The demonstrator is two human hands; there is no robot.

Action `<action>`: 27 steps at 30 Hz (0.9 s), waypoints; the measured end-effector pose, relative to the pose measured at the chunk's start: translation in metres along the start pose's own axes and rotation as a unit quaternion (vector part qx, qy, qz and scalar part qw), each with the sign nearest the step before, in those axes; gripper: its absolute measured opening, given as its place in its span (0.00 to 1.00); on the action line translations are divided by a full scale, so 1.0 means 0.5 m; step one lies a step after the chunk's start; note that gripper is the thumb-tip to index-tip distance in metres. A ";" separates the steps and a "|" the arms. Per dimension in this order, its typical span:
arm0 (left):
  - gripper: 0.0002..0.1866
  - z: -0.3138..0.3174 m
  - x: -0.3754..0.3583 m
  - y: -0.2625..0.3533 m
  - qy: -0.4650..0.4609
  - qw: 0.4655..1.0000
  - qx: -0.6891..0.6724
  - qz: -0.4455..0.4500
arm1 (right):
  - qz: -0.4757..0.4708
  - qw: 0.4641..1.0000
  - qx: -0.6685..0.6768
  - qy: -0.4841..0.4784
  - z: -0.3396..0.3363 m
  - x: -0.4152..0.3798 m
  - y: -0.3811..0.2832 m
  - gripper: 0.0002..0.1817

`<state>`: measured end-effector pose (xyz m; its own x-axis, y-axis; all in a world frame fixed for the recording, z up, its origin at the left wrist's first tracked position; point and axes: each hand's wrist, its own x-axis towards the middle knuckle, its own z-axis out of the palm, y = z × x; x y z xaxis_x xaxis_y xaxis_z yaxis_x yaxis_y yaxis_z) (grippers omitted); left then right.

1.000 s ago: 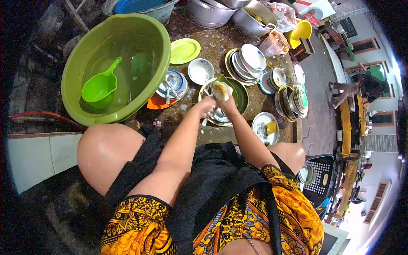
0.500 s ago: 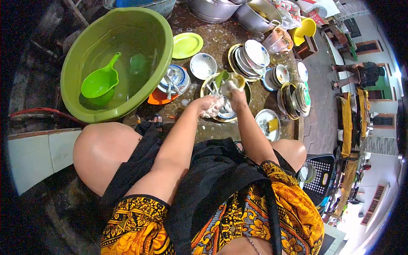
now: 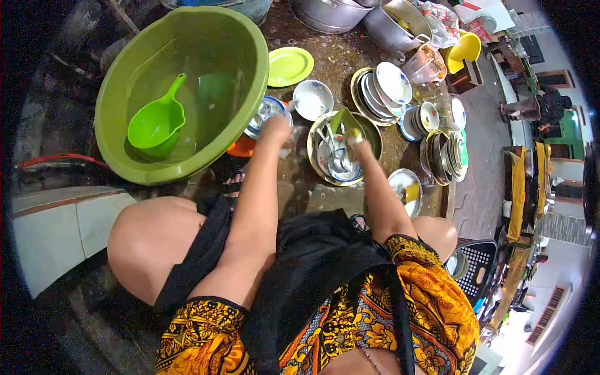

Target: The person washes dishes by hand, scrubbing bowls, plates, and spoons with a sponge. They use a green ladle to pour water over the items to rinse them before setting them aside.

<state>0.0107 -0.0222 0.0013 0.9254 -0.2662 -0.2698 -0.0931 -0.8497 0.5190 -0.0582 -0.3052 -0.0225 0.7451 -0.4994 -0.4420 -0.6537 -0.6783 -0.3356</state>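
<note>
Left hand point(image 3: 275, 124) just swung over to the stacked plates point(image 3: 262, 115), fingers closing on them; right hand point(image 3: 355, 139) grips the sponge point(image 3: 354, 132) over the metal bowl point(image 3: 340, 150).

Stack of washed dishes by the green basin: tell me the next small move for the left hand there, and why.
Probably let go and draw the left hand back to the metal tray. It rests on the stack of dishes beside the green basin, while the right hand with the sponge is at the tray, where soapy dishes lie.
</note>
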 end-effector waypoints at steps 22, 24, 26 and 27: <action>0.15 0.020 -0.113 0.180 -0.031 0.988 0.004 0.151 | -0.327 0.925 -0.169 -0.098 -0.042 -0.160 -0.073 0.21; 0.13 0.009 -0.123 0.185 -0.128 0.983 -0.036 0.128 | -0.355 0.910 -0.187 -0.104 -0.071 -0.193 -0.106 0.19; 0.13 0.008 -0.122 0.178 -0.164 0.978 -0.056 0.116 | -0.418 0.887 -0.173 -0.090 -0.101 -0.209 -0.116 0.15; 0.13 0.008 -0.121 0.177 -0.202 0.971 -0.073 0.109 | -0.416 0.888 -0.175 -0.089 -0.102 -0.201 -0.103 0.15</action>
<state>-0.0547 -0.0830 0.0604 0.6677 -0.6134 -0.4218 -0.1900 -0.6883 0.7001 -0.0925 -0.2477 0.0815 0.8984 0.3236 -0.2968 0.2164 -0.9144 -0.3421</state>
